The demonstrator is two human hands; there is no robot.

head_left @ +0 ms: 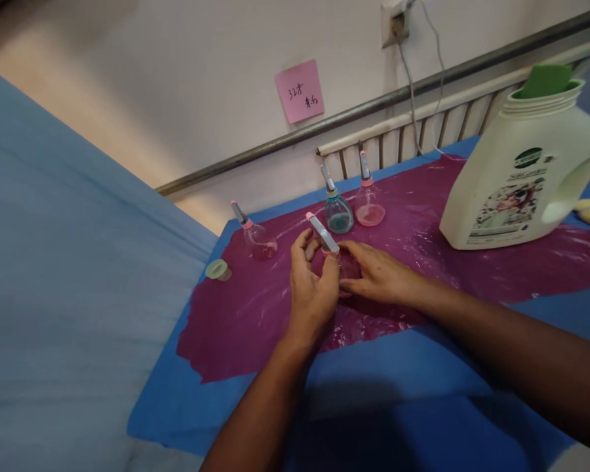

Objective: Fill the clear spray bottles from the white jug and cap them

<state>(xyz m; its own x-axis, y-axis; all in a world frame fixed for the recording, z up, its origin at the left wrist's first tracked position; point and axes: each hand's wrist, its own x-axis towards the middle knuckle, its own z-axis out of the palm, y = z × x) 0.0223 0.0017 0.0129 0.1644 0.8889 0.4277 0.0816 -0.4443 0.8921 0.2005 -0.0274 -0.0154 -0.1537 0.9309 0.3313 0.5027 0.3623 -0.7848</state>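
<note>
Both hands close on one spray bottle (350, 265), whose clear body sits between them. The left hand (316, 282) wraps the neck side, its thumb pressed near the pink collar and its fingers curled behind. The right hand (376, 272) cups the body from the right, thumb on the near side and fingers reaching over the far side, spread as wide as the body.

The bottle's long axis slants from the body, low between the hands, up and to the left, ending in the grey spray head (324, 235) and its pink tip. The left hand is therefore nearer the head, the right nearer the body. Whether the base touches the maroon sheet (240, 328) below cannot be told.

Just beyond the grip stands a teal bottle (340, 221), with a pink bottle (370, 213) beside it, farther right. Left of the grip and a little beyond it is another clear bottle (261, 244); past that, farther left, a small green cup (217, 269). Well to the right stands a large cream jug (506, 170) with a green piece (545, 80) in its mouth.
</note>
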